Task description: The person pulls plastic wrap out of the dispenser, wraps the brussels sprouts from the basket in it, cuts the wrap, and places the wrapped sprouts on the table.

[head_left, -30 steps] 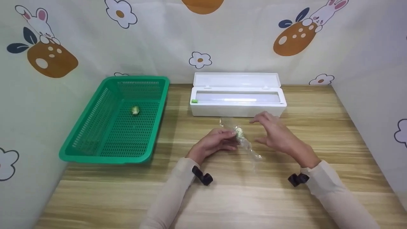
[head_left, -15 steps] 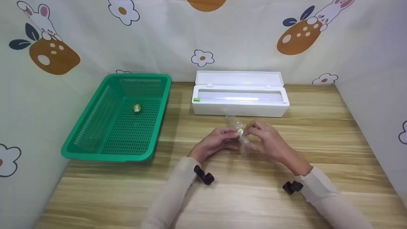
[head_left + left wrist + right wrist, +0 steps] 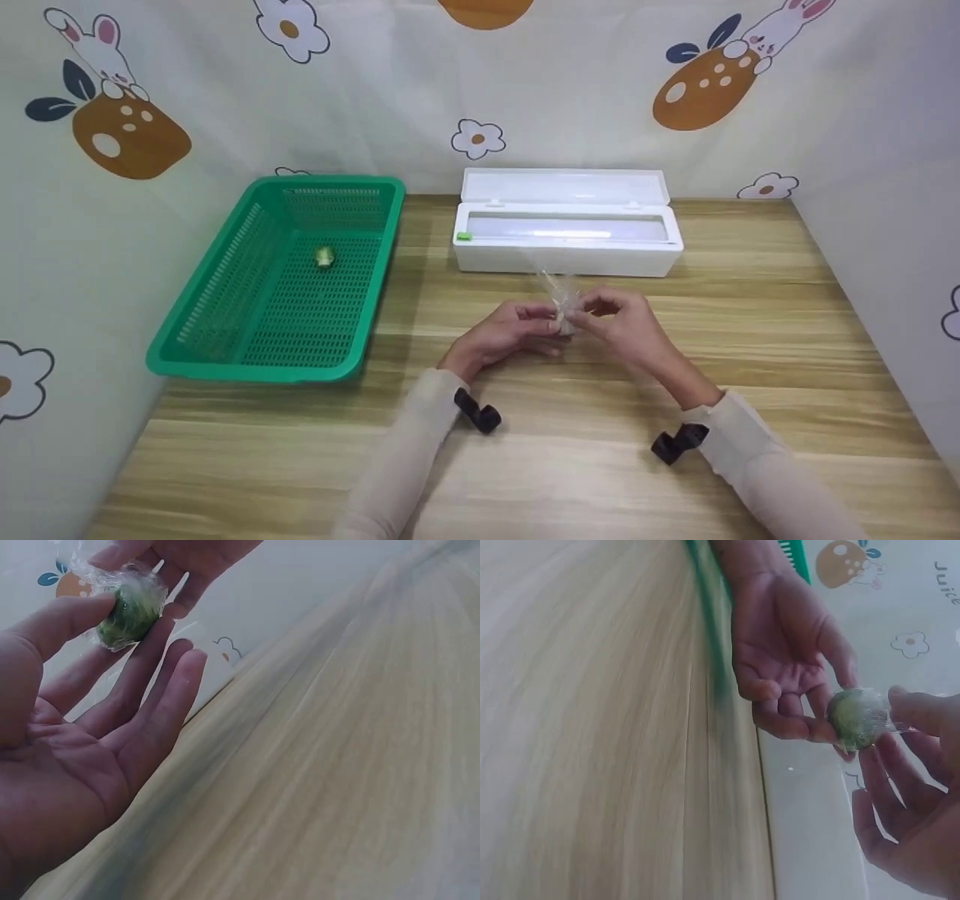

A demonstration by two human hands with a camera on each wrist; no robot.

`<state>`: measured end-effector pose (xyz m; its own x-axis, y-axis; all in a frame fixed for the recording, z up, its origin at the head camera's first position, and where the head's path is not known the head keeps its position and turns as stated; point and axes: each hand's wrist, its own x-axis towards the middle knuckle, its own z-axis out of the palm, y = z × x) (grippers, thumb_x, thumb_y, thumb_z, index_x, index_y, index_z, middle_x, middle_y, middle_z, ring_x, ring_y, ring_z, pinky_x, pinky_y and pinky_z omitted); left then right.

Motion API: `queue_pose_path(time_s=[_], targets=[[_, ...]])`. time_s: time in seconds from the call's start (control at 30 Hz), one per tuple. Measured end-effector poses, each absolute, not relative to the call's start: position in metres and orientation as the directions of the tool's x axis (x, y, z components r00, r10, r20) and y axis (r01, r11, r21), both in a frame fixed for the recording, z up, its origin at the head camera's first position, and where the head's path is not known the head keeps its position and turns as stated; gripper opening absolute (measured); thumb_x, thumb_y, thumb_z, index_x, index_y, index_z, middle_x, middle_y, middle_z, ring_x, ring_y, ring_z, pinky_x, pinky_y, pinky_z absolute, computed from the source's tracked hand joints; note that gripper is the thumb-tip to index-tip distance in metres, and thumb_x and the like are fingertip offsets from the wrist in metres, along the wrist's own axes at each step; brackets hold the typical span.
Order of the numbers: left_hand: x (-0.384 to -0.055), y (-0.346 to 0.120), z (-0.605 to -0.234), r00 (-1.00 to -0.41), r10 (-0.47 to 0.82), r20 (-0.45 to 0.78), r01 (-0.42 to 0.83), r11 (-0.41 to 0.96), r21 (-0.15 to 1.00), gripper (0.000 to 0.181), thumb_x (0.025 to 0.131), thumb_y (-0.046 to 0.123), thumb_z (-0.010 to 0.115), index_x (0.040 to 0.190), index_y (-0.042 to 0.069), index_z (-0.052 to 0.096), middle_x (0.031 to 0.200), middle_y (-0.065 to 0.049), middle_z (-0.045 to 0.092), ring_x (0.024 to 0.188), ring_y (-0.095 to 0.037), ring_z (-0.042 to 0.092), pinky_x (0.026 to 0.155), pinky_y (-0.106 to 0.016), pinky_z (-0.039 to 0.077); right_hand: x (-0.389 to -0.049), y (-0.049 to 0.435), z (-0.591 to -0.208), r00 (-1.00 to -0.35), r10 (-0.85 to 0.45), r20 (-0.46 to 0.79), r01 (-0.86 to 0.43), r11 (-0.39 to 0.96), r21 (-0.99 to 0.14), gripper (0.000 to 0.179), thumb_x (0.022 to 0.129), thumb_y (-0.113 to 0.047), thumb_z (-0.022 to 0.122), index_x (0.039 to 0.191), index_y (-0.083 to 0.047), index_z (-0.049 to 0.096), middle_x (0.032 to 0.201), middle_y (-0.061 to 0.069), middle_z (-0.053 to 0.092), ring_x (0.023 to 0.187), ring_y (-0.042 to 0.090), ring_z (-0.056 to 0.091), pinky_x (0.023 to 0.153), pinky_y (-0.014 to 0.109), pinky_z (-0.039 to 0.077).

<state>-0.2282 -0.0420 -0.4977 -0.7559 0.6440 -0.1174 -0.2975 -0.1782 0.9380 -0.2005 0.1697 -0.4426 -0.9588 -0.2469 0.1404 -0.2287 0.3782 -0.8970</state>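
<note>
A small green Brussels sprout (image 3: 129, 621), with clear cling film (image 3: 556, 291) around it, is held up between both hands. My left hand (image 3: 510, 334) pinches the sprout from the left with thumb and fingertips, the other fingers spread below. From the right, my right hand (image 3: 628, 324) pinches the gathered film against the sprout. In the right wrist view the wrapped sprout (image 3: 853, 718) sits between the two sets of fingertips. A loose end of film sticks up towards the dispenser.
Behind the hands stands a white cling film dispenser (image 3: 566, 260), its lid raised and a green slider (image 3: 464, 236) at its left end. At the left is a green plastic basket (image 3: 255, 373) with another Brussels sprout (image 3: 324, 257) inside. A patterned curtain (image 3: 375, 90) backs the table.
My right hand has come in from the right, closing on the film beside the sprout. The film's trailing lower end has been gathered up. My left hand keeps its pinch.
</note>
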Motion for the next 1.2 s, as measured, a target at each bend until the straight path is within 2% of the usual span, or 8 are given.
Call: queue_pose_path(time_s=[0.1, 0.2, 0.43, 0.63, 0.77, 0.93, 1.07, 1.2], targets=[[-0.228, -0.043, -0.498, -0.750, 0.652, -0.111, -0.292, -0.176, 0.940, 0.042, 0.097, 0.000, 0.059, 0.138, -0.006, 0.053, 0.128, -0.021, 0.067, 0.105, -0.022, 0.071, 0.093, -0.041, 0.059, -0.202, 0.168, -0.442, -0.981, -0.190, 0.024, -0.091, 0.348, -0.933, 0.023, 0.084, -0.016, 0.081, 0.099, 0.000, 0.073, 0.097, 0.005, 0.075, 0.087, 0.011, 0.068, 0.077, 0.020, 0.056], [-0.229, -0.043, -0.497, -0.752, 0.648, -0.119, -0.302, -0.177, 0.937, 0.044, 0.097, -0.001, 0.058, 0.140, -0.005, 0.051, 0.130, -0.023, 0.066, 0.108, -0.027, 0.071, 0.094, -0.041, 0.059, -0.204, 0.167, -0.443, -0.990, -0.140, -0.031, -0.018, 0.335, -0.942, 0.026, 0.083, -0.016, 0.082, 0.101, 0.000, 0.073, 0.096, 0.001, 0.076, 0.087, 0.006, 0.068, 0.077, 0.018, 0.056], [-0.228, -0.041, -0.491, -0.792, 0.581, -0.187, -0.341, -0.168, 0.925, 0.041, 0.095, 0.002, 0.064, 0.135, -0.003, 0.058, 0.117, -0.010, 0.071, 0.103, -0.027, 0.071, 0.088, -0.040, 0.061, -0.207, 0.163, -0.447, -0.996, -0.081, -0.039, 0.008, 0.350, -0.937, 0.023, 0.082, -0.011, 0.082, 0.100, 0.001, 0.074, 0.096, 0.005, 0.077, 0.083, 0.005, 0.067, 0.075, 0.017, 0.056], [-0.229, -0.035, -0.490, -0.847, 0.484, -0.218, -0.310, -0.118, 0.943, 0.042, 0.088, 0.000, 0.073, 0.129, -0.005, 0.062, 0.113, -0.014, 0.073, 0.091, -0.020, 0.073, 0.082, -0.038, 0.062, -0.209, 0.162, -0.453, -0.994, -0.092, -0.062, 0.032, 0.302, -0.953, 0.031, 0.080, -0.006, 0.083, 0.107, 0.003, 0.071, 0.095, 0.006, 0.077, 0.082, 0.004, 0.069, 0.076, 0.018, 0.057], [-0.229, -0.035, -0.489, -0.859, 0.454, -0.237, -0.306, -0.084, 0.948, 0.043, 0.086, 0.000, 0.075, 0.126, -0.005, 0.063, 0.115, -0.020, 0.072, 0.089, -0.023, 0.074, 0.082, -0.038, 0.062, -0.210, 0.165, -0.454, -0.983, -0.134, -0.128, 0.093, 0.239, -0.967, 0.039, 0.082, -0.005, 0.080, 0.117, 0.004, 0.066, 0.109, 0.011, 0.074, 0.092, 0.009, 0.071, 0.080, 0.021, 0.058], [-0.228, -0.038, -0.489, -0.847, 0.481, -0.226, -0.281, -0.045, 0.959, 0.043, 0.086, -0.001, 0.075, 0.127, -0.006, 0.062, 0.118, -0.021, 0.069, 0.088, -0.023, 0.074, 0.083, -0.039, 0.062, -0.213, 0.170, -0.457, -0.959, -0.163, -0.233, 0.186, 0.260, -0.948, 0.048, 0.083, -0.013, 0.079, 0.128, -0.002, 0.064, 0.129, 0.014, 0.066, 0.109, 0.014, 0.064, 0.090, 0.021, 0.052], [-0.227, -0.037, -0.491, -0.830, 0.507, -0.234, -0.269, 0.005, 0.963, 0.038, 0.086, -0.001, 0.075, 0.123, -0.006, 0.065, 0.114, -0.020, 0.072, 0.082, -0.019, 0.074, 0.078, -0.036, 0.063, -0.214, 0.172, -0.464, -0.918, -0.211, -0.335, 0.300, 0.180, -0.937, 0.052, 0.085, -0.013, 0.077, 0.132, 0.002, 0.060, 0.119, 0.007, 0.072, 0.101, 0.010, 0.067, 0.092, 0.023, 0.054], [-0.227, -0.038, -0.494, -0.825, 0.518, -0.227, -0.239, 0.044, 0.970, 0.035, 0.086, -0.002, 0.075, 0.120, -0.007, 0.068, 0.112, -0.021, 0.074, 0.076, -0.016, 0.073, 0.074, -0.033, 0.063, -0.213, 0.172, -0.470, -0.891, -0.265, -0.369, 0.361, 0.080, -0.929, 0.052, 0.087, -0.006, 0.074, 0.133, 0.011, 0.055, 0.104, 0.002, 0.076, 0.090, 0.009, 0.072, 0.087, 0.024, 0.058]])
